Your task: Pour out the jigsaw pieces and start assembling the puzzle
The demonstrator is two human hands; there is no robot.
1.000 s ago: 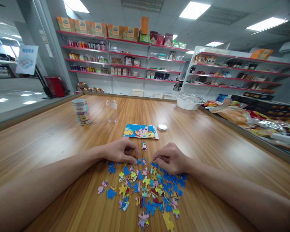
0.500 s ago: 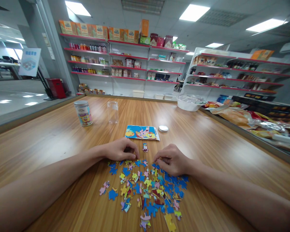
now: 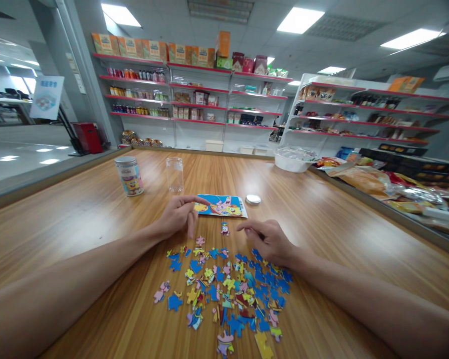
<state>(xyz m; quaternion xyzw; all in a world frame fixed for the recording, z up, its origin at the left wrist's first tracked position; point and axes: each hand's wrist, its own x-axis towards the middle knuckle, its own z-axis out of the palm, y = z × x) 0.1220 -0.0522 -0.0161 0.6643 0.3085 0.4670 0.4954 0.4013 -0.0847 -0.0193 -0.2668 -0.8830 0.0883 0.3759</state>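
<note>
My left hand point(image 3: 176, 217) reaches over the left end of the picture card point(image 3: 224, 205), its index finger stretched out across the printed cartoon and nothing in its grasp. My right hand point(image 3: 270, 242) hovers at the upper right of the loose jigsaw pieces point(image 3: 228, 284), index finger extended and the others partly curled, with no piece visible in it. Between the hands, just below the card, lies a single jigsaw piece point(image 3: 225, 229). A pink piece point(image 3: 200, 241) sits at the top of the spread, under my left hand.
Behind the card stand a printed tin point(image 3: 129, 177) with a lid and a clear plastic jar point(image 3: 175, 174). A round silver lid point(image 3: 253, 199) lies right of the card. Farther back are a white basket point(image 3: 294, 160) and packaged snacks point(image 3: 370, 182) along the right.
My left hand has lifted from the pieces and moved up to the card, its index finger now extended. My right hand has risen slightly and straightened its index finger.
</note>
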